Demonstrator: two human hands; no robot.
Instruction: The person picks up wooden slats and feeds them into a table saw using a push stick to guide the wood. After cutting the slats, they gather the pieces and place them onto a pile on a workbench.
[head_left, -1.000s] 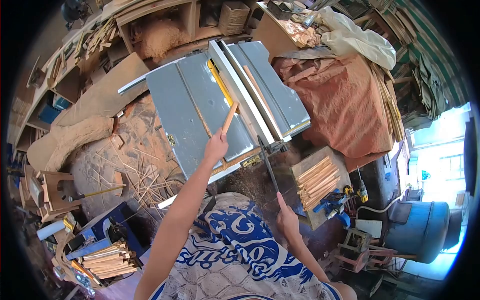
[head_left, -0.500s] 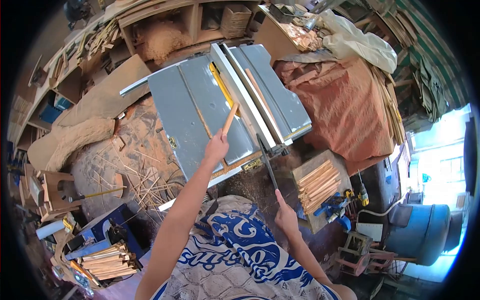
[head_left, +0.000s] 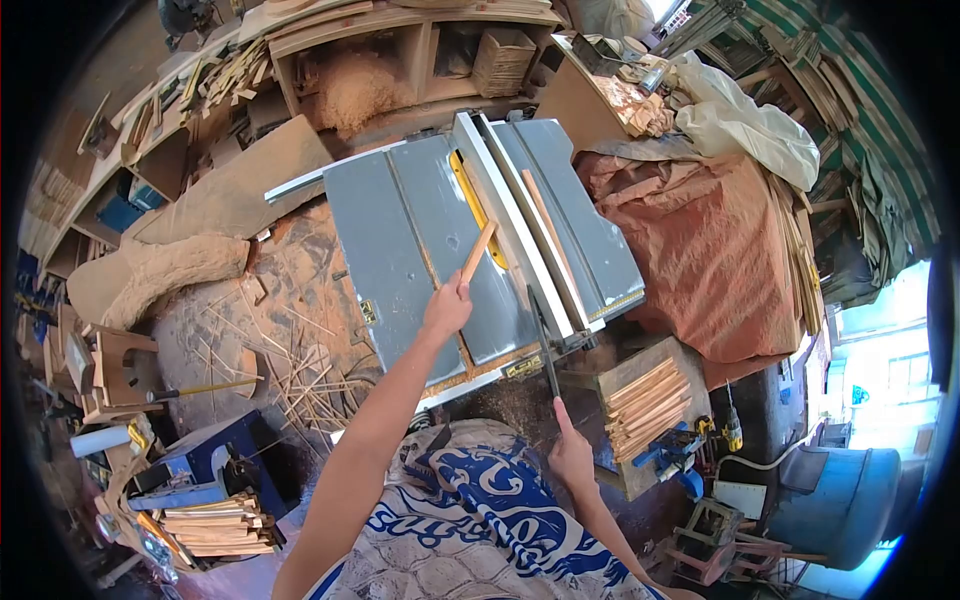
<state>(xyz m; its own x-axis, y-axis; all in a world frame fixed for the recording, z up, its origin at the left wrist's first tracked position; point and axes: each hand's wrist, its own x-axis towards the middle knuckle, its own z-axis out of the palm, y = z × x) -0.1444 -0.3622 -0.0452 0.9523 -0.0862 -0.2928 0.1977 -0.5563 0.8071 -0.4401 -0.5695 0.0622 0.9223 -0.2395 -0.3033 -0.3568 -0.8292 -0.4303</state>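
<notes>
My left hand (head_left: 449, 306) is closed round a short wooden stick (head_left: 479, 252), whose far end lies near the yellow blade insert (head_left: 478, 212) of the grey table saw (head_left: 385, 225). My right hand (head_left: 571, 455), at the saw's front edge, grips a long dark push bar (head_left: 546, 345). The bar's far end reaches onto the table beside the white rip fence (head_left: 520, 225). A thin wooden strip (head_left: 547, 225) lies on the far side of the fence rail.
Right of the saw, a stack of wood strips (head_left: 648, 408) sits on a stand near blue clamps (head_left: 672, 455). A brown cloth (head_left: 700, 250) covers a pile at the right. Offcuts (head_left: 310, 370) litter the floor at left. Another wood bundle (head_left: 215, 525) lies lower left.
The view has shifted, so the saw appears lower and further right. Both hands still hold their pieces; the push bar now points more steeply along the fence.
</notes>
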